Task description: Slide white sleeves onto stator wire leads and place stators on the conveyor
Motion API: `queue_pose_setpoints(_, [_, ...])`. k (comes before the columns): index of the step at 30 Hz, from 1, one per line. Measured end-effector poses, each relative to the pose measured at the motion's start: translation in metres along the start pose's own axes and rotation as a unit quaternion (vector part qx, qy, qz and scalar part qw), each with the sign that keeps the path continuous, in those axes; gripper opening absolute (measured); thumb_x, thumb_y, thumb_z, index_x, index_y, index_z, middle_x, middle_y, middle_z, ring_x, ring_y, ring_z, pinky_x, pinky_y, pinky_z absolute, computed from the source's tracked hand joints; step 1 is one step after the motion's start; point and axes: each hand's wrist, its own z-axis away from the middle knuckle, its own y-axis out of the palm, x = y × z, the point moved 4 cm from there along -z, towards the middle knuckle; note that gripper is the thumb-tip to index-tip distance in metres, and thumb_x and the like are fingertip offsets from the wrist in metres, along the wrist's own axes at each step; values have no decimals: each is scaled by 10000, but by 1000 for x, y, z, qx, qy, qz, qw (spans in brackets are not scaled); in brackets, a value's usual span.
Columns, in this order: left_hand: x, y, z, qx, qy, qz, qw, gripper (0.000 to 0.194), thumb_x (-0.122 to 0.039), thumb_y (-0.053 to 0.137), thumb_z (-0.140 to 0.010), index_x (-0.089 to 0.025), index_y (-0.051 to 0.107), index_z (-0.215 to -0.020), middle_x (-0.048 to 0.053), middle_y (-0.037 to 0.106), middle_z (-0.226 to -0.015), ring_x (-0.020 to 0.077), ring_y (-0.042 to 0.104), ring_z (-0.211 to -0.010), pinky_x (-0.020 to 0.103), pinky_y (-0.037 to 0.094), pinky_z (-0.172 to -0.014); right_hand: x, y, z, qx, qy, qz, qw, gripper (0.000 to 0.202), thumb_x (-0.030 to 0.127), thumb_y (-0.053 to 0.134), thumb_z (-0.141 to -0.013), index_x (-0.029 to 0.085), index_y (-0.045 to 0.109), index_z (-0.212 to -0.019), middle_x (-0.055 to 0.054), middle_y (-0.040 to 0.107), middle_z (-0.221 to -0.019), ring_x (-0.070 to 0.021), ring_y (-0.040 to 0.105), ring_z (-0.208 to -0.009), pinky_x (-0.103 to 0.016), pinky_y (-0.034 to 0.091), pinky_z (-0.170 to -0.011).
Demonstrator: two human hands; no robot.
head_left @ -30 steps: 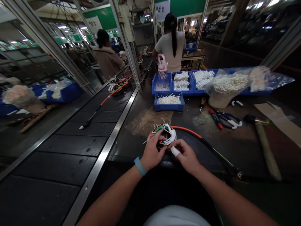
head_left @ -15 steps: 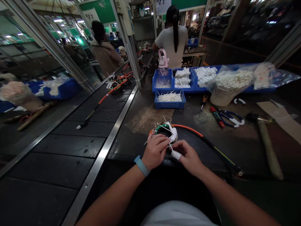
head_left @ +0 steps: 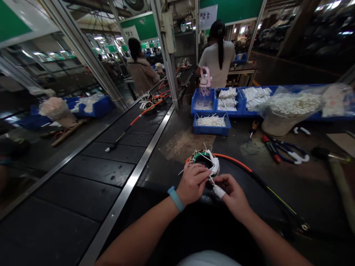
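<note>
Green-lined ring, left hand across rim

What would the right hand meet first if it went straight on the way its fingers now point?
Probably the near side of the wire-wound ring, though the left hand at its rim could come first; depth there is hard to judge.

The dark surface has a brown patch. Near its front edge sits the ring, its cable trailing right. Farther back stand a small bin, a row of bins and a tub. Rightward lie a screwdriver, a red tool, pliers and a hammer.
</note>
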Motion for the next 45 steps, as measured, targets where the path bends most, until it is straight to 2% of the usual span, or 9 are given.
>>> queue_pose_setpoints(6, [0,0,2,-10,9,-4,1000,262,-172,497,-842,-224,628,-1063,57,669,-986,188,557,-1022,474,334,-996,-1,6,-17,-46,-2,81,996,148,253,589,-742,199,488,-835,-21,594,-741,-158,581,-674,-256,489,-589])
queue_pose_setpoints(10, [1,2,5,0,6,-15,1000,289,-168,490,-832,-232,620,-1082,62,664,-991,194,551,-1028,479,331,-990,14,6,-25,-33,-57,253,965,48,220,528,-764,204,486,-782,2,562,-679,-148,533,-609,-251,424,-552])
queue_pose_setpoints(16, [0,-2,0,47,1,-27,999,368,-135,497,-776,-201,572,-1131,72,625,-1030,207,529,-1013,448,337,-971,60,13,-26,99,-349,559,746,180,163,437,-833,180,561,-703,-57,544,-654,-190,447,-671,-336,278,-606])
queue_pose_setpoints(21, [5,-4,-11,166,-12,-111,980,182,-298,533,-836,-188,585,-971,51,599,-894,204,524,-900,435,326,-967,76,18,-37,154,-472,563,661,263,164,403,-871,183,535,-644,-41,491,-591,-165,388,-616,-345,220,-581])
queue_pose_setpoints(25, [8,-2,-13,200,10,-126,972,124,-293,530,-842,-182,577,-874,37,585,-851,194,523,-880,421,316,-973,77,13,-71,103,-440,576,681,245,161,442,-840,182,520,-609,-40,498,-588,-166,398,-625,-336,232,-586])
queue_pose_setpoints(28, [9,-2,-13,206,6,-136,969,121,-289,533,-837,-179,565,-876,46,577,-868,205,518,-875,429,341,-939,73,9,-79,173,-366,518,754,169,206,469,-843,177,549,-697,-29,544,-686,-159,444,-680,-302,277,-606])
queue_pose_setpoints(30, [8,-3,-14,205,1,-141,969,101,-267,530,-831,-179,558,-869,47,570,-868,210,513,-867,431,354,-920,68,9,-75,234,-308,507,770,137,252,490,-857,183,565,-764,-23,562,-757,-151,467,-713,-281,295,-613])
queue_pose_setpoints(36, [2,-1,-13,157,-19,-123,980,270,-396,623,-749,-176,556,-892,54,566,-890,237,510,-885,472,339,-943,52,17,-60,243,-308,582,712,81,202,518,-825,183,565,-762,-34,559,-761,-173,449,-712,-306,266,-609])
queue_pose_setpoints(45, [8,10,-7,86,-30,-72,993,165,-273,658,-740,-170,562,-827,42,592,-825,223,509,-806,438,387,-831,38,28,-89,220,-198,624,724,103,176,525,-790,165,597,-718,-60,597,-774,-185,502,-770,-310,294,-644])
